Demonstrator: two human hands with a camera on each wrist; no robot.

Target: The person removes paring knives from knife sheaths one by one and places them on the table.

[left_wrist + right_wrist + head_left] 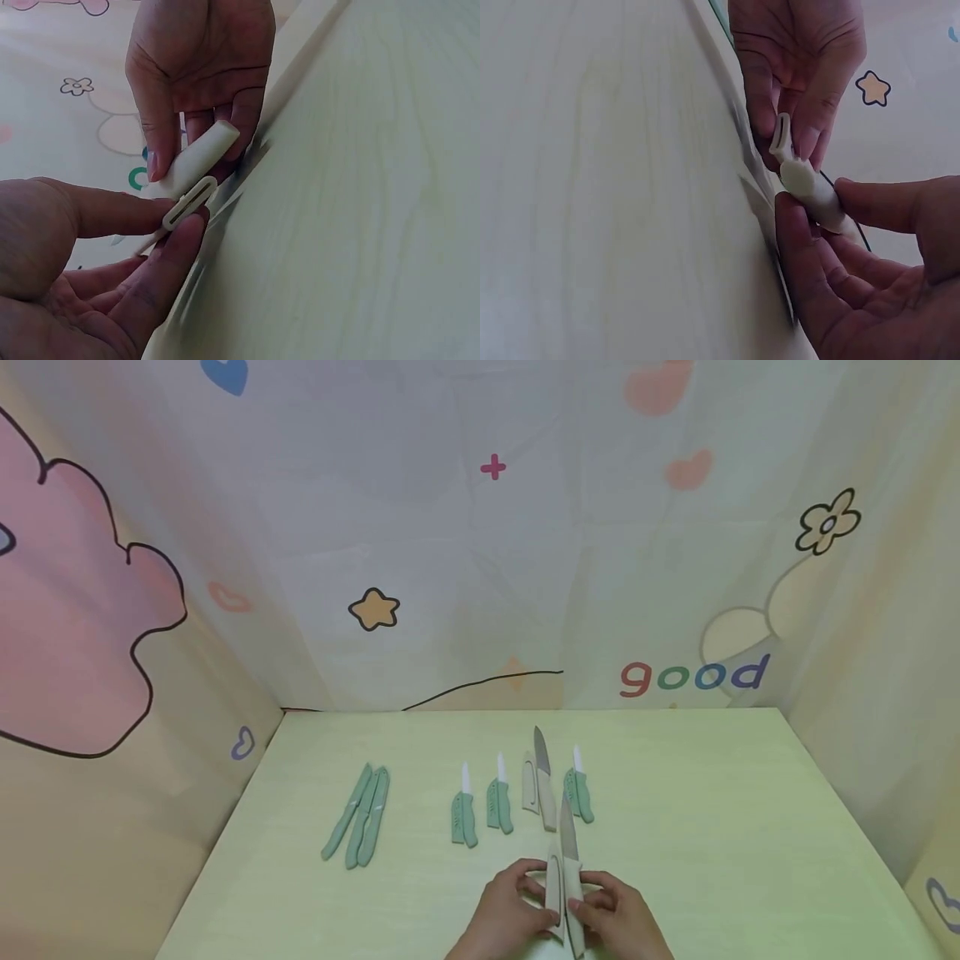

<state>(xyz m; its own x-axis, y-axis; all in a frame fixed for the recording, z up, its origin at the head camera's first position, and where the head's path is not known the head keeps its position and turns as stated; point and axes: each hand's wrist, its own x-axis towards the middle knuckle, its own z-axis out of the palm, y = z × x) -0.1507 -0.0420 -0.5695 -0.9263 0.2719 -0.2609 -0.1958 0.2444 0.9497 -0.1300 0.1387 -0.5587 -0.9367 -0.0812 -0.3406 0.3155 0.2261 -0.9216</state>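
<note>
The right hand [618, 910] pinches a grey-bladed, cream-handled knife [572, 870], the left hand [510, 906] a slotted, cream, plastic-looking sheath [553, 885], side by side at the pale wood-grained table [750, 843]. I judge this an aligning step; the next move calls for a grip clear of the blade [568, 833].

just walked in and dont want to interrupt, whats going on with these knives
A person holds a pale-handled knife in the right grip and a pale sheath in the left grip, side by side, the blade bare. Beyond them on the table lie a second knife beside a matching sheath and three small green-handled knives, each beside a green sheath. Three green pieces lie bunched together off to the left.
</note>
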